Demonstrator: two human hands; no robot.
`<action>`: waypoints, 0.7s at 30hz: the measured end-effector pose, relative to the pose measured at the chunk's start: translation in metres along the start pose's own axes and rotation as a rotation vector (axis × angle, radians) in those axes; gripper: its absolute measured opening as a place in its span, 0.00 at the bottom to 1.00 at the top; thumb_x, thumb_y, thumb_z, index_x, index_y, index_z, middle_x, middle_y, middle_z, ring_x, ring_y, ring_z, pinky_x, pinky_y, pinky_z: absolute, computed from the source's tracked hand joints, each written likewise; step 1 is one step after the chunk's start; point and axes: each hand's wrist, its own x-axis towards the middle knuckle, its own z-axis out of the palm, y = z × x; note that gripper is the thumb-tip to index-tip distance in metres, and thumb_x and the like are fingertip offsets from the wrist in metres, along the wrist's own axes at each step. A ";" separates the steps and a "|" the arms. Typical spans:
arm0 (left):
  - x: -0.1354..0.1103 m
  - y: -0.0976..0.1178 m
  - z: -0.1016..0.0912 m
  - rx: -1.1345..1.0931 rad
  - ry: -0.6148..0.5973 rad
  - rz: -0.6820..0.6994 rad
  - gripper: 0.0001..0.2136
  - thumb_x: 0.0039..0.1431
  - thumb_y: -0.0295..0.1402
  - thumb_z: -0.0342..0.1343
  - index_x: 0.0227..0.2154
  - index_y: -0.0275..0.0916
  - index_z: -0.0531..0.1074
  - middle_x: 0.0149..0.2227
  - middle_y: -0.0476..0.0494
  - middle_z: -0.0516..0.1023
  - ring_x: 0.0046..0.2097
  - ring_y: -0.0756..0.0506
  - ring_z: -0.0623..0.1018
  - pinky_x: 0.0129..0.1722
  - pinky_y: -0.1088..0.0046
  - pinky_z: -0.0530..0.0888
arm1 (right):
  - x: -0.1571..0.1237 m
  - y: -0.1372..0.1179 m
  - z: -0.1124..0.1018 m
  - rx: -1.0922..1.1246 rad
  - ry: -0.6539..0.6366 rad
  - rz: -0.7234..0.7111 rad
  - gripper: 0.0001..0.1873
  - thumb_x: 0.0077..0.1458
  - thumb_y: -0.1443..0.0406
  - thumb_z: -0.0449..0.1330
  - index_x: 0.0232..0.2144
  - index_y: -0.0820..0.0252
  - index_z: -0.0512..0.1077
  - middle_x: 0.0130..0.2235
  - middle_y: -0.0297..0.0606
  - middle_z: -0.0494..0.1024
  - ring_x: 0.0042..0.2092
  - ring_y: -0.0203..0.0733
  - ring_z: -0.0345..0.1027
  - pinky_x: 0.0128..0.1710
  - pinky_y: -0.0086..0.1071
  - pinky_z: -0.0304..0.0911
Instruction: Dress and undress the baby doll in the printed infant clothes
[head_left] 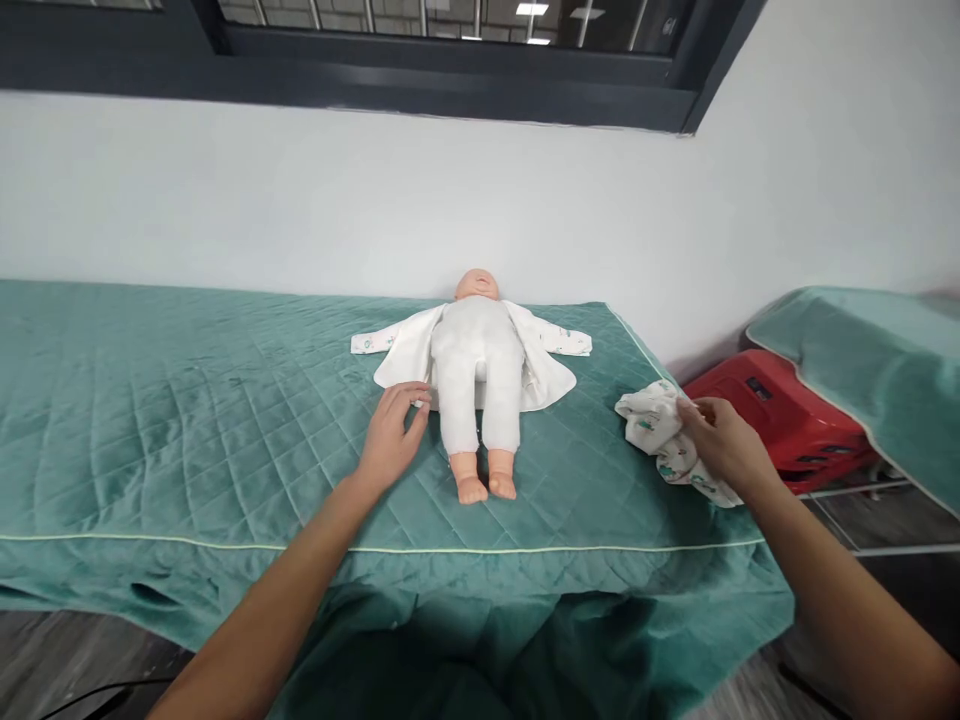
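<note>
- Doll (478, 335) on its back on the green quilted cover (225, 430), mid-scene; head at the far edge by the white wall (300, 190), feet toward the near edge.
- White jacket (409, 350) spread beneath it, front open, sleeves out left and right.
- Left hand (391, 430) beside the doll's leg on the left, at the jacket's lower edge. Fingers loosely curled, thumb a little apart; cannot tell whether any fabric is held.
- Right hand (724, 435) well to the right, thumb and fingers pinched closed on a bunched printed cloth (649, 412).
- Risk: the cloth could slide off the right edge if the pinch loosened, lying so close to it; the red case (780, 410) sits just beyond.
- Risk: a tug by the left hand, should it catch the jacket, might twist the doll, whose body lies on the fabric.
- Risk: folds hide the cloth's openings, so it could be turned the wrong way round.
- Doll's look: soft white body and legs, flesh-toned head and bare feet, legs slightly parted. No hands show at the cuffs; whether arms fill the sleeves is unclear.
- Cloth's look: white, small coloured print, heavily crumpled.
</note>
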 end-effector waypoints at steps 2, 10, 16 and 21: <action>-0.005 0.013 -0.001 -0.032 -0.015 0.023 0.07 0.69 0.35 0.49 0.42 0.43 0.71 0.51 0.40 0.79 0.55 0.41 0.76 0.59 0.55 0.72 | 0.003 0.001 -0.007 0.034 -0.098 0.075 0.18 0.56 0.48 0.58 0.28 0.54 0.74 0.34 0.52 0.79 0.35 0.54 0.71 0.38 0.45 0.58; -0.023 0.061 -0.001 -0.147 -0.164 0.140 0.08 0.70 0.32 0.49 0.47 0.44 0.72 0.54 0.40 0.78 0.58 0.42 0.75 0.59 0.56 0.73 | 0.007 -0.031 -0.004 0.053 -0.225 -0.059 0.12 0.49 0.55 0.68 0.33 0.54 0.78 0.35 0.44 0.81 0.35 0.50 0.73 0.37 0.41 0.62; -0.004 0.086 -0.002 -0.267 -0.214 0.093 0.12 0.68 0.34 0.52 0.52 0.44 0.72 0.57 0.39 0.76 0.61 0.41 0.73 0.63 0.53 0.70 | -0.013 -0.094 -0.016 0.352 -0.506 -0.431 0.15 0.52 0.53 0.68 0.38 0.52 0.77 0.50 0.40 0.81 0.50 0.50 0.74 0.53 0.46 0.68; 0.016 0.128 -0.011 -0.564 -0.341 -0.229 0.27 0.60 0.37 0.61 0.61 0.44 0.66 0.62 0.38 0.73 0.63 0.37 0.72 0.62 0.56 0.70 | -0.057 -0.178 -0.042 0.597 -0.662 -0.700 0.07 0.59 0.59 0.65 0.38 0.54 0.74 0.49 0.40 0.81 0.50 0.46 0.75 0.51 0.44 0.71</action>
